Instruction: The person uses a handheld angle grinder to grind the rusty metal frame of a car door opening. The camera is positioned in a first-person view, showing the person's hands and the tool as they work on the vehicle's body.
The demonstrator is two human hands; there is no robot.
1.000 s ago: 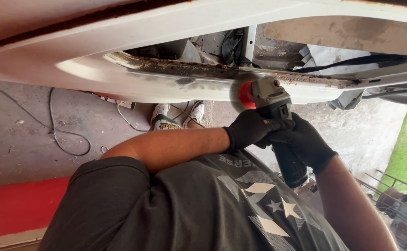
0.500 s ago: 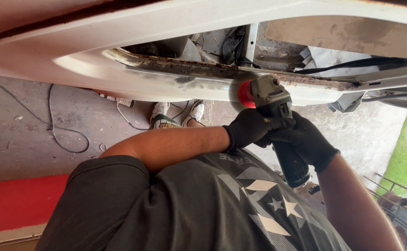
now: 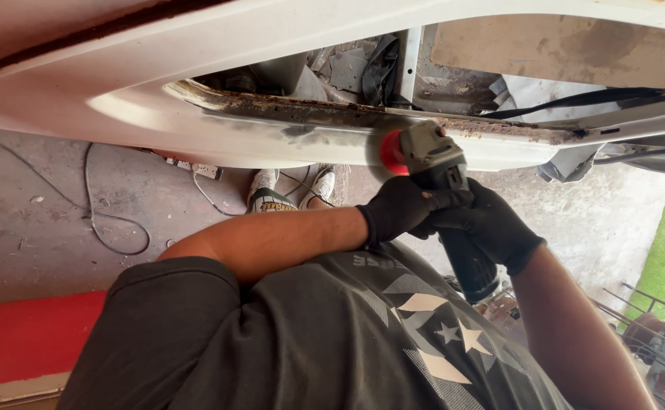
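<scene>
Both gloved hands grip a grinder (image 3: 442,190). The left hand (image 3: 401,212) wraps around its grey head; the right hand (image 3: 492,228) closes on the black body just behind it. The grinder points up, its red disc (image 3: 393,152) pressed against a white car panel (image 3: 233,140), right below a rusty seam (image 3: 332,114). The panel beside the disc looks dulled and grey. Behind the seam an open cavity (image 3: 355,68) holds black cables and grey metal parts. On the concrete floor (image 3: 36,228) below lie a cable (image 3: 104,220), a power strip (image 3: 207,171) and two sneakers (image 3: 290,190).
</scene>
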